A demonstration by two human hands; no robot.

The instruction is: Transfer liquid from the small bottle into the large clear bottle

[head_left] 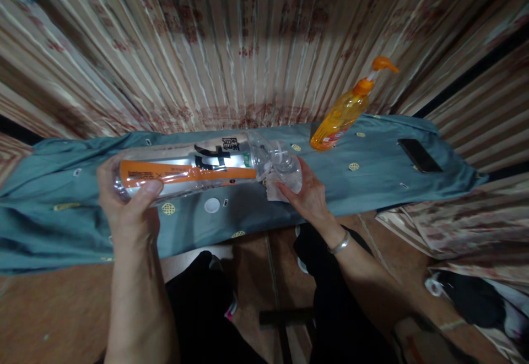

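A large clear plastic bottle [194, 168] with an orange and silver label lies sideways in the air above the cloth. Wrapped round its base end is my left hand [132, 190], thumb on the label. At the neck end, my right hand [308, 190] pinches a small clear cup-like piece [291, 172] against the bottle's mouth. A pale tissue-like scrap [276, 190] hangs below the neck by my right fingertips. Whether the cup and the mouth touch is hard to tell.
An orange pump bottle [341, 119] stands at the cloth's back edge, right of centre. A dark phone [419, 155] lies on the blue-green cloth [372, 182] at the right. A white round cap [212, 205] lies near the front. Curtains [248, 50] hang behind.
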